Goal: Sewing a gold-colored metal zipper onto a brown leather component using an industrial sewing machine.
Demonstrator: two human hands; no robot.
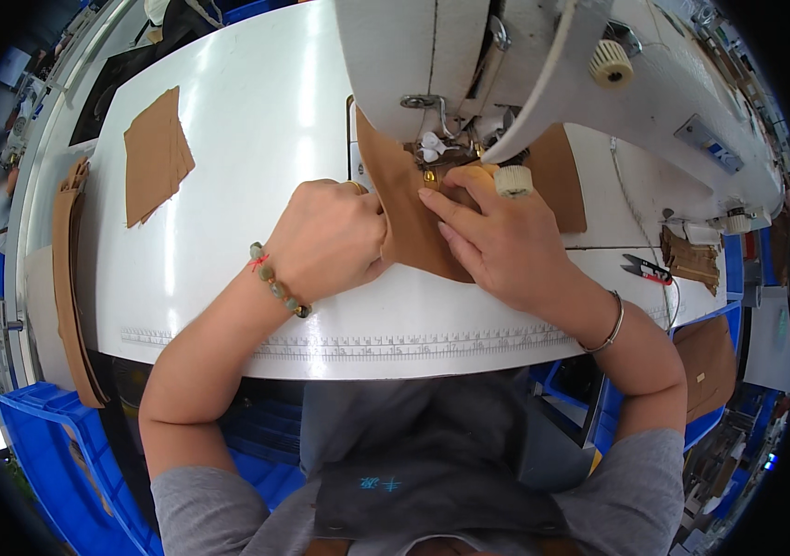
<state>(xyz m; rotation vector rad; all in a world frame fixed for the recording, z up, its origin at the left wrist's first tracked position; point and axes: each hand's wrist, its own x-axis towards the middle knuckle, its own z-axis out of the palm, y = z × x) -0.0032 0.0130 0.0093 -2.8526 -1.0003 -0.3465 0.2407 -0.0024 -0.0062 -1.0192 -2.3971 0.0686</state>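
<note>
A brown leather-like piece (413,218) lies under the needle area of a white sewing machine (385,65), its near edge bent up toward me. My left hand (334,227) is closed on the piece's left edge, fingers curled around it. Close to the presser foot (430,176), my right hand (501,232) rests on the piece with its fingers stretched out, the fingertips pressing it down. Part of the brown material (557,181) shows beyond my right hand, on the far side of the needle. The machine head hides the stitching point in part.
A stack of brown pieces (156,157) lies at the table's left. Black thread snips (647,270) and small brown strips (691,258) sit at the right. A ruler strip (367,347) runs along the near edge. Blue crates (70,463) stand below left; long brown strips (70,278) hang at the left edge.
</note>
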